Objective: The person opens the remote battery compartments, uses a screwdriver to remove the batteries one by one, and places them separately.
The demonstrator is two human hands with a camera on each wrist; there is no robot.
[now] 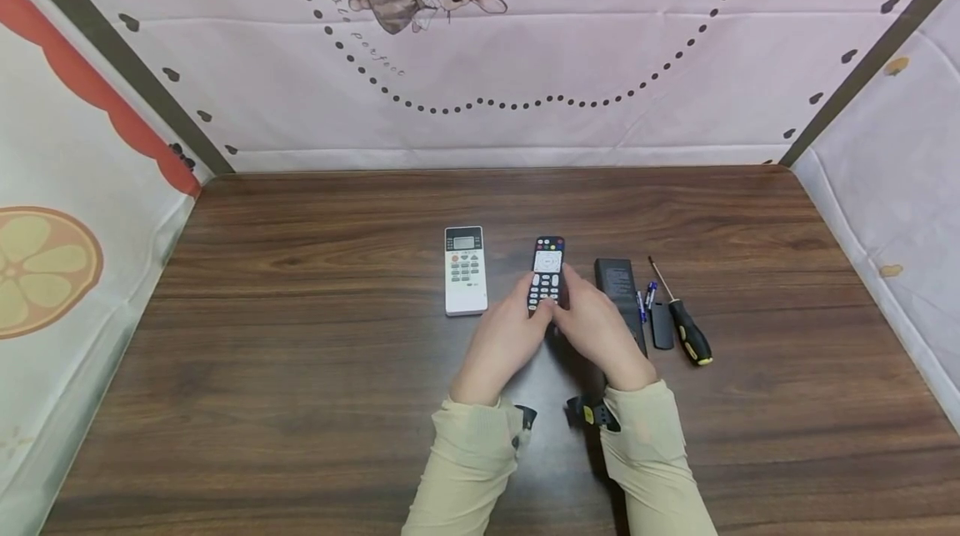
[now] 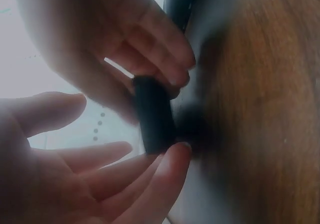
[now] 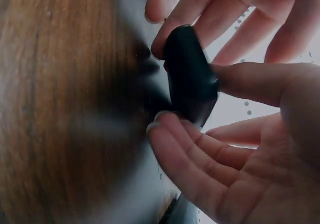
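A black remote control (image 1: 548, 261), with white and coloured buttons facing up, is held between both hands just over the table. My left hand (image 1: 504, 340) holds its left side; in the left wrist view the left fingertips (image 2: 172, 159) touch one edge while the thumb stands apart. The right hand (image 1: 596, 319) grips the right side, and the right wrist view shows its thumb (image 3: 250, 79) against the dark end of the remote and its fingers curled beneath. The remote's underside is hidden from the head view.
Left of the hands lies a white remote control (image 1: 466, 290) with a small screen. To the right are a long black object with a printed label (image 1: 617, 279), blue-and-white batteries (image 1: 651, 293), a small black cover (image 1: 662, 328) and a screwdriver (image 1: 688, 332). Fabric walls (image 1: 480, 132) border the wooden table (image 1: 300, 353).
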